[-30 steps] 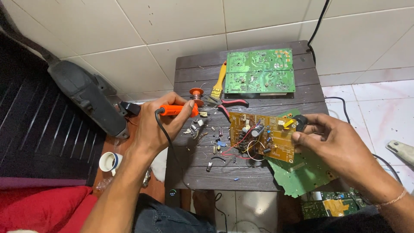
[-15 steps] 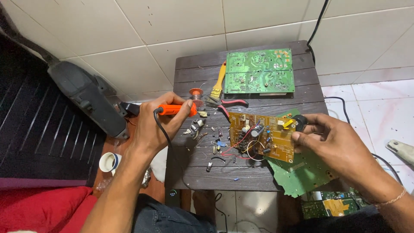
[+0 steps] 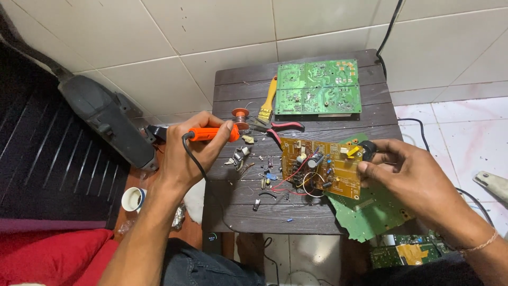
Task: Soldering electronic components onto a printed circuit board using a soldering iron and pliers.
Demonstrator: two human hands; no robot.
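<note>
Left hand [image 3: 188,153] wrapped closed around the orange handle of a soldering iron [image 3: 211,133], held pen-fashion, black cord looping down past the wrist. Iron's long axis runs near level, left to right, tip end pointing toward a small spool of solder wire [image 3: 241,113] and red-handled cutters [image 3: 280,127]; the tip itself is too small to make out. Right hand [image 3: 410,172] pinches the right edge of a yellow-brown circuit board [image 3: 323,167], thumb and fingers pressed on it near a yellow part and a dark round knob. Board lies flat on a dark wooden slatted table [image 3: 275,212], to the right of and a little below the iron's tip end, near but apart; the right hand is on it, the left is the farther one. Board top crowded: a black cylindrical capacitor, red and white wire loops, small glossy parts. Under it a green board [image 3: 370,212] with a jagged broken edge overhangs the table. Loose metal bits and clipped leads scattered between iron and board. Larger green board [image 3: 317,87] at the table's far side, a yellow-handled brush [image 3: 269,100] beside it. Floor of pale glazed tile
</note>
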